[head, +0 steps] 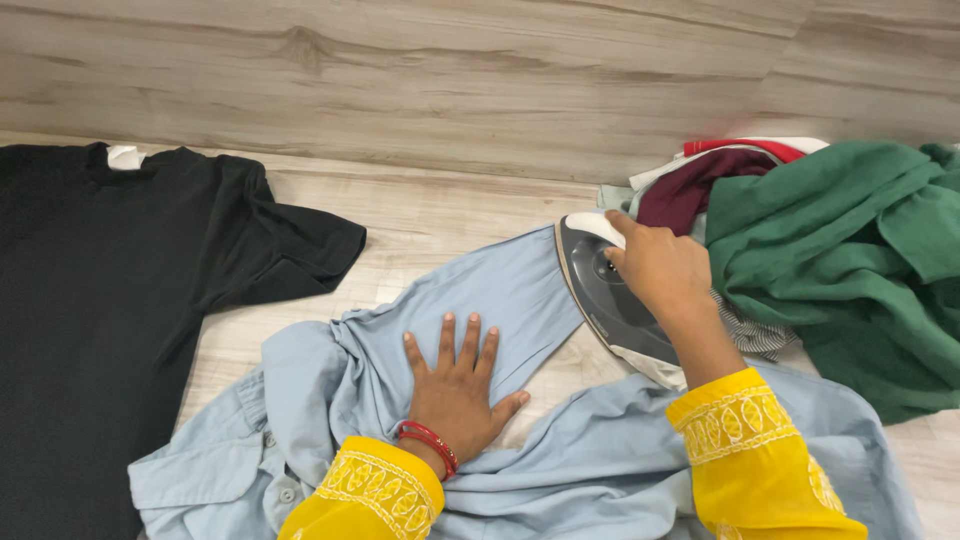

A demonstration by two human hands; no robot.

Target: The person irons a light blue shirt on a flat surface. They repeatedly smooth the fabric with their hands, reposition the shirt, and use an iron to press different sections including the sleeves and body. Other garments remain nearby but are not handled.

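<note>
A light blue shirt (330,400) lies crumpled on the wooden surface, one sleeve (500,290) stretched up to the right. My left hand (455,385) presses flat on that sleeve, fingers spread, a red bangle at the wrist. My right hand (660,270) grips the handle of a dark grey and white iron (605,300), which rests on the sleeve's far end. Both arms wear yellow embroidered sleeves.
A black T-shirt (110,300) is spread flat at the left. A heap of clothes at the right holds a green garment (850,270), a maroon one (690,190) and red and white pieces. A wood-grain wall (450,80) runs behind.
</note>
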